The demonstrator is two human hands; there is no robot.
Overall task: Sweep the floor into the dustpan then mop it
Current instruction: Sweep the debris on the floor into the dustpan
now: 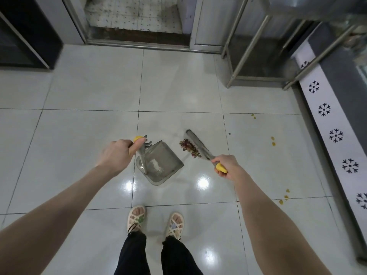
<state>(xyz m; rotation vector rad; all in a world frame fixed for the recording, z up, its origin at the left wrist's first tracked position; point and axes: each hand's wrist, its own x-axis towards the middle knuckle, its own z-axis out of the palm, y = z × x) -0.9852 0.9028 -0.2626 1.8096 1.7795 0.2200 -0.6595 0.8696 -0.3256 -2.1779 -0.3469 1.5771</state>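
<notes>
**Dustpan and broom low over glossy tile**

Underfoot, a floor of large square white tiles: smooth, mirror-bright, crossed by thin dark grout lines, with round blots of lamp glare.

Near the middle, flat on the tile, a dustpan of smoky grey see-through plastic. Shaped like a shallow scoop with raised side walls, a pale grainy patch on its bed, and a slim grey upright handle capped in yellow. Gripped at that yellow cap by the left hand, fingers curled round it.

Just right of the pan, apart from its edge, a small ragged heap of reddish-brown debris, dry and leafy in look. Against the heap's far side, the long, narrow grey head of a broom, slanted across the tile. Held at the yellow end of its handle by the right hand, closed tight around it.

Further right, scattered yellow spots on the tile, well apart from the heap.

Below, cream strappy sandals and black trousers. Top right, a brushed-metal frame of round tubes. Along the right edge, a white strip printed with black snowflake shapes.
</notes>
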